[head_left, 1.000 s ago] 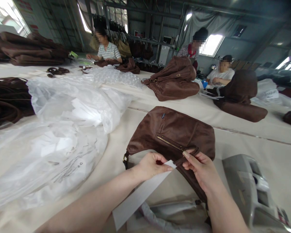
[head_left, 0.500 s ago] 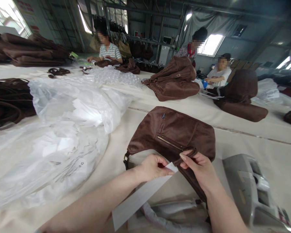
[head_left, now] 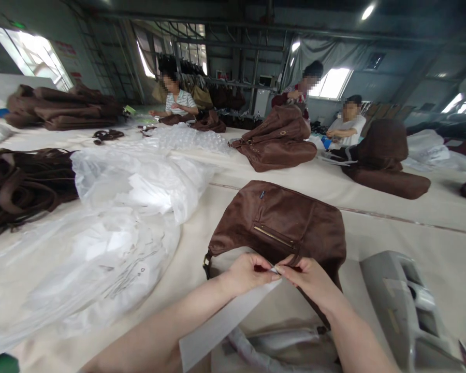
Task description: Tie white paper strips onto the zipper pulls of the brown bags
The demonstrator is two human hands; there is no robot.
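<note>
Left hand pinches white strip near its upper end, right hand grips same end, fingertips close together, brown bag lying just beyond both hands' fingers, wrapped strap nearer the wearer than the fingers, grey machine right of them.

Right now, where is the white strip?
In the head view, the white strip slants from the left hand and right hand toward the bottom edge, left of centre, nearer than the brown bag.
</note>
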